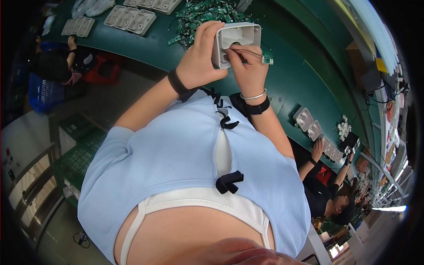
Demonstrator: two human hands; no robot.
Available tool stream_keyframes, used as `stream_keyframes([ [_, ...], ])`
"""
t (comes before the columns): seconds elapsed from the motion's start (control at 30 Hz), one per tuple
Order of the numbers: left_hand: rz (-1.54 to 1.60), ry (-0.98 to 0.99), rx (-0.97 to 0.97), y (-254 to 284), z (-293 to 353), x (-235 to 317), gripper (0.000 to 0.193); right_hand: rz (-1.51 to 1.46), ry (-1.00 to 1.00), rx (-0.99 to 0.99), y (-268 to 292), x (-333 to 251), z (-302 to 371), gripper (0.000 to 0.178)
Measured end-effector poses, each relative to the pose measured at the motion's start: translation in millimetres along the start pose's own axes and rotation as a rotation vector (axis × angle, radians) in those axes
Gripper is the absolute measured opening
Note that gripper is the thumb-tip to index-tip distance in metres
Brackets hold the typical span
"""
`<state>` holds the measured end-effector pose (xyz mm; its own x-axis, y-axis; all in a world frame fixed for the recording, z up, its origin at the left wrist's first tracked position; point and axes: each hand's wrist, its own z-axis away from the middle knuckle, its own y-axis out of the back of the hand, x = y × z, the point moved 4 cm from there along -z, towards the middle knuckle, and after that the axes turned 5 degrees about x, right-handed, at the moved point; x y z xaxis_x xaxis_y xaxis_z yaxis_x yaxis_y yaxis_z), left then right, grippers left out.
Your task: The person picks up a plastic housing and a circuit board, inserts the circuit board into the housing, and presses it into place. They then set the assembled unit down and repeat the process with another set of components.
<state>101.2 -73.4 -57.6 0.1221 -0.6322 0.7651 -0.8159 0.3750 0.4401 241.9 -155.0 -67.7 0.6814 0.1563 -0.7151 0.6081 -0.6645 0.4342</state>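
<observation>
We have the grey housing (240,34) held up over the desk, its open side facing us; whether its underside touches the surface we cannot tell. The left hand (201,59) grips it by the wall, fingers over the upper edge and thumb below, so if that hold loosened while the other hand pushed, the housing could twist or drop. The right hand (250,73) has thumb and fingers drawn together at the opening, seemingly pinching the thin wires (254,52), though its fingertips are partly hidden from us. Those wires lead out past the knuckles to a small green circuit board (267,58) hanging loose beside the rim; a sharp tug, or its swing against the wall, could strain the joints. The metal bangle (254,95) might catch on the wires too, should the wrist turn. Just beyond, the heap of circuit boards (205,20) lies tangled on the green desk (300,77), and brushing it could drag boards along. Farther off, other housings (130,20) stand in rows, well apart from our hands and less at risk.
</observation>
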Motion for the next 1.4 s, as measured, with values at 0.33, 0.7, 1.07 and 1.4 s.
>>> stream_keyframes([
  [0.33,0.005,0.098,-0.06,6,2,-13,0.1,-0.048,-0.183,0.001,23,21,12,0.016],
  [0.7,0.04,0.051,-0.127,12,1,-1,0.099,-0.189,-0.559,0.128,53,58,8,0.032],
  [1.07,0.018,0.156,-0.16,5,9,-8,0.099,-0.556,-0.528,0.112,55,51,8,0.027],
  [1.4,0.01,0.096,-0.113,-15,12,-11,0.102,-0.069,0.099,-0.333,51,-9,17,0.026],
])
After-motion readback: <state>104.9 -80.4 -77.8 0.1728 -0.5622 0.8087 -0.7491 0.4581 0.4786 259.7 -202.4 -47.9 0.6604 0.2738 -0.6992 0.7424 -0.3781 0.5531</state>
